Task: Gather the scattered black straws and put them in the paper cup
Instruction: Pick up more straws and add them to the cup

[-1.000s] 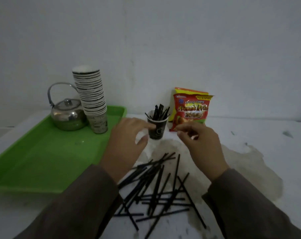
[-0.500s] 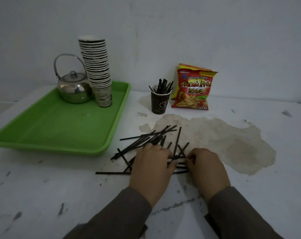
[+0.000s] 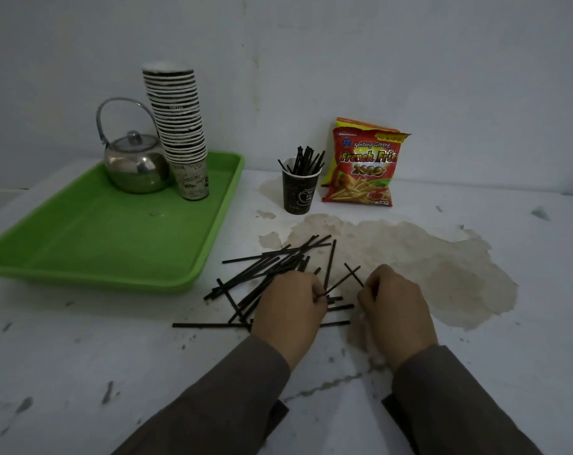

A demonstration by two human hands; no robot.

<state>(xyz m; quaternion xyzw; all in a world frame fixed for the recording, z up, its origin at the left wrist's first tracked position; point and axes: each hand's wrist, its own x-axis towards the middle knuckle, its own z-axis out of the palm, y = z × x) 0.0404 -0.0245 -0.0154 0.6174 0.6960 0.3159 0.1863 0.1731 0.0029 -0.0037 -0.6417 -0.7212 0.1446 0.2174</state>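
Observation:
A dark paper cup (image 3: pixel 300 192) stands upright on the white table with several black straws sticking out of it. In front of it, a loose pile of black straws (image 3: pixel 272 267) lies scattered on the table. My left hand (image 3: pixel 286 310) rests on the pile's near right side, fingers pinched on a straw that angles up to the right. My right hand (image 3: pixel 395 307) is just to the right, fingers closed on the near end of another straw. Some straws are hidden under both hands.
A green tray (image 3: pixel 91 264) at the left holds a steel kettle (image 3: pixel 135 165) and a tall stack of paper cups (image 3: pixel 180 126). A red snack bag (image 3: pixel 364 165) leans on the wall right of the cup. A stained patch (image 3: pixel 426 257) spreads to the right.
Both hands came down from beside the cup to the pile. They now pinch single straws, whose far ends have lifted slightly.

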